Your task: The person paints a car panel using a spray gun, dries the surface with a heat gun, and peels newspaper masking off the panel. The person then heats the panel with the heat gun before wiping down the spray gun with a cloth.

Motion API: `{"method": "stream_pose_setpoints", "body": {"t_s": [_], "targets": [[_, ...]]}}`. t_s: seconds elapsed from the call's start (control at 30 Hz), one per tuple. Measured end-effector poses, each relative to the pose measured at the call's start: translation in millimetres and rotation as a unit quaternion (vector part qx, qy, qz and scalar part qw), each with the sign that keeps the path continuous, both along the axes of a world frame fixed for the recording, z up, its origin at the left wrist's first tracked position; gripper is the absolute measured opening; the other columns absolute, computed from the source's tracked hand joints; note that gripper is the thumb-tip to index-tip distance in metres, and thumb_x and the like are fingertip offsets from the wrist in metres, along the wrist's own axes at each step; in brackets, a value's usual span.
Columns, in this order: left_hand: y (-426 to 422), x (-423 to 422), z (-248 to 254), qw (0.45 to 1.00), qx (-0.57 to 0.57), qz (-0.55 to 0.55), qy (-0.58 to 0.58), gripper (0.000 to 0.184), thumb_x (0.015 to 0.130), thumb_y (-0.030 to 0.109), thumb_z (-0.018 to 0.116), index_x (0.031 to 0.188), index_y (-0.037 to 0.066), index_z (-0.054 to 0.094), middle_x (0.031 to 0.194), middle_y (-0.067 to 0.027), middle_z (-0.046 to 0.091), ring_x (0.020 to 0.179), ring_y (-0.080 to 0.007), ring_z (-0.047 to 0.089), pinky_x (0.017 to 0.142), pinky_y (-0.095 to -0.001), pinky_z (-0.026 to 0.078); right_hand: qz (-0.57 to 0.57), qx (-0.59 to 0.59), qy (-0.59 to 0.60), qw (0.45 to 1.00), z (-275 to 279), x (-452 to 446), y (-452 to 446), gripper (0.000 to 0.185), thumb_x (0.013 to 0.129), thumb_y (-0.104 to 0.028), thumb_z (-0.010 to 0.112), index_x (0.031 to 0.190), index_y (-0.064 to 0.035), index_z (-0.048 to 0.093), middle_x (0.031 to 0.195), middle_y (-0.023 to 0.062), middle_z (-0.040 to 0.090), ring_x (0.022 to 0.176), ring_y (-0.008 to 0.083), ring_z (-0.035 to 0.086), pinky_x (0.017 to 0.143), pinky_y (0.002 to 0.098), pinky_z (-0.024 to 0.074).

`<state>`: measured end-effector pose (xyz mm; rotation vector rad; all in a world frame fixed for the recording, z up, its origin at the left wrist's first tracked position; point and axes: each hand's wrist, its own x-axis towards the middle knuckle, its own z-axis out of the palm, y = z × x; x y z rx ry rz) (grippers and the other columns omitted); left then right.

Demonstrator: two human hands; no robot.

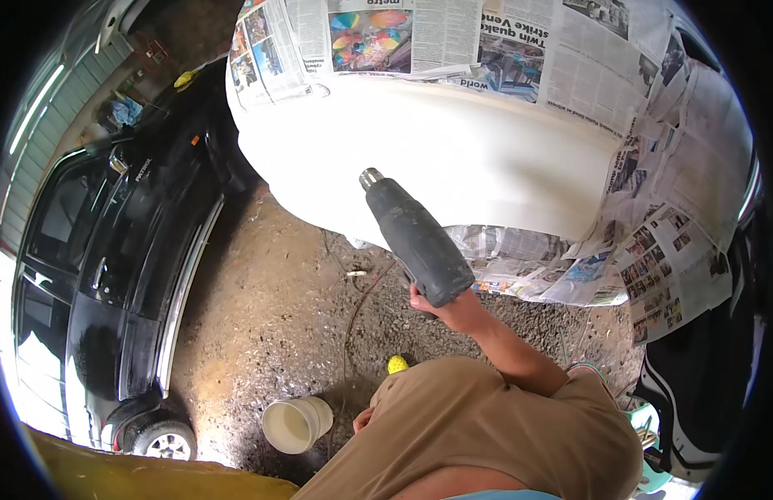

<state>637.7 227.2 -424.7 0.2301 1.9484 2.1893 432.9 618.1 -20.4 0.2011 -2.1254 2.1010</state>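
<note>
Heat gun [416,237], gripped by the right hand [453,313], points at the white panel [495,146] from its near edge; left hand [363,419], lower than the panel, mostly hidden, grip unclear; lingering heat could blister the panel.

A stony brown floor [253,325] stretches toward a pale ribbed wall [66,110] with a bright strip [35,112] at left.

Vehicle workshop — newspaper [599,71] around white panel [470,137], black car [141,267].
</note>
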Motion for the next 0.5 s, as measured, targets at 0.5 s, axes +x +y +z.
{"method": "stream_pose_setpoints", "body": {"t_s": [0.5], "targets": [[2,-63,25,0.991,-0.026,-0.123,-0.046,0.036,0.085,0.024,0.067,0.105,-0.006,0.066,0.120,-0.0159,0.063,0.113,-0.0270,0.058,0.098,-0.0382,0.041,-0.344,-0.181,-0.012,0.921,-42,100,68,0.042,0.082,0.008,0.065,0.119,-0.0057,0.050,0.098,0.0025,0.053,0.095,0.0137,0.054,0.091,0.0307,0.0442]]}}
